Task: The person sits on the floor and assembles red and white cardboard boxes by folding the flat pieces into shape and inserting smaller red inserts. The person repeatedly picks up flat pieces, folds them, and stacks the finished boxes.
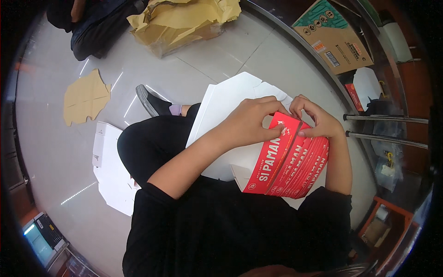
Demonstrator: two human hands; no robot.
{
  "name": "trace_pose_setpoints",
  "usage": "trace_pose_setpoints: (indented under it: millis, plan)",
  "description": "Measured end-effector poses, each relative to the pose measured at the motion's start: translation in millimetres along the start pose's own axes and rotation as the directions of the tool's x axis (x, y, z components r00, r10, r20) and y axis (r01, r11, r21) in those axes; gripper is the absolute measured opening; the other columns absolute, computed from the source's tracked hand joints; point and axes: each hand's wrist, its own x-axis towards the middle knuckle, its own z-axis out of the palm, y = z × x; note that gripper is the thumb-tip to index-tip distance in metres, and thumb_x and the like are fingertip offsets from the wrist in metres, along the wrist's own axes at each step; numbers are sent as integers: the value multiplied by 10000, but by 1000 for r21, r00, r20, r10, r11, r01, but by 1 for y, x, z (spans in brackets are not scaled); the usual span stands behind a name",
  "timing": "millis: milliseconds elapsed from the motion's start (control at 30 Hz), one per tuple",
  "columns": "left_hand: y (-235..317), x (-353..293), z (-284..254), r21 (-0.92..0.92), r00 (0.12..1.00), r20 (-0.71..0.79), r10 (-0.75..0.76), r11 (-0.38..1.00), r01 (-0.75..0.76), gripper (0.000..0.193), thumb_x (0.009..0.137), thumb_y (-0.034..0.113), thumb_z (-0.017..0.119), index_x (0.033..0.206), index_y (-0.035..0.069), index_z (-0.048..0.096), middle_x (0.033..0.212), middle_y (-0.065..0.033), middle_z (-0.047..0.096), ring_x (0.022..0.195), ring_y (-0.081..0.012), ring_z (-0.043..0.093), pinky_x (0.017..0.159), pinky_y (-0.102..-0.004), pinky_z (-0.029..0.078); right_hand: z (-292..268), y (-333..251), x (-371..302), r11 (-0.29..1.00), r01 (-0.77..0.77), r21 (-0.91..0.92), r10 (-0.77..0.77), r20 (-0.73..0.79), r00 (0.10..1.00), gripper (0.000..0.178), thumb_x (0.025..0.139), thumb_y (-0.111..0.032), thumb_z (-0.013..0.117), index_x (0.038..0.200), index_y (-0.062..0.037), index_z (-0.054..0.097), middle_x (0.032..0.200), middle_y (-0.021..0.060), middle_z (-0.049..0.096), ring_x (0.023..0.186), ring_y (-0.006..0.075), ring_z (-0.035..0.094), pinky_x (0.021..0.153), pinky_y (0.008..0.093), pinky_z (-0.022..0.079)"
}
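Observation:
Several red printed cardboard box blanks [302,168] overlap like a fan in my lap, their white lettering facing up. My left hand [253,121] pinches the far edge of the frontmost red panel [272,159], with the thumb on its printed face. Close beside it, my right hand [318,117] is closed on the far edge of the same stack, thumb bent over the red board. The fingertips of the two hands nearly meet. Under the left forearm, large white cardboard sheets [226,104] with cut, folded edges lie across my legs.
More white blanks [113,175] lie on the tiled floor at left, near a torn brown cardboard piece [87,99]. Crumpled yellow-brown paper [180,27] sits at the far side, beside another person's dark-clothed leg [99,34]. A brown carton [332,39] and metal bars [387,119] stand at right.

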Motion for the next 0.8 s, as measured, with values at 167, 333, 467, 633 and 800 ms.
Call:
trace_pose_setpoints:
  millis: [167,333,467,633,800]
  plan:
    - [7,2,0,60,999,36,-26,998,24,220,701,185,651,858,44,590,829,-116,584,770,-270,598,694,-340,471,-5,0,3,995,96,-35,-96,11,995,331,712,-362,622,701,-77,455,803,25,466,835,185,409,809,304,317]
    - [15,8,6,167,996,83,-38,986,24,222,718,210,640,853,42,588,826,-123,580,776,-265,593,699,-345,468,-2,-10,8,987,147,-63,-147,1,989,337,815,-348,511,670,-53,439,745,38,467,800,191,407,786,308,321]
    - [12,10,11,73,992,108,-66,996,58,285,750,188,603,973,19,546,856,-141,577,875,-260,590,783,-319,454,-3,-8,11,993,92,-78,-96,-44,994,337,848,-327,484,686,-34,449,753,54,486,807,200,428,794,307,336]
    - [-24,-3,16,-586,991,11,-136,802,117,352,794,117,536,1117,19,435,1013,-117,526,1116,-232,476,943,-347,362,5,-2,16,995,91,-35,-95,-123,988,343,860,-325,480,709,-17,471,775,72,511,818,208,459,786,311,358]
    - [-34,-17,17,40,984,-166,60,998,-54,284,782,136,531,1038,20,496,990,-99,531,1008,-233,507,888,-333,382,5,-3,20,995,13,-95,-18,-52,998,348,861,-334,465,708,-23,469,797,88,511,840,208,481,803,289,356]
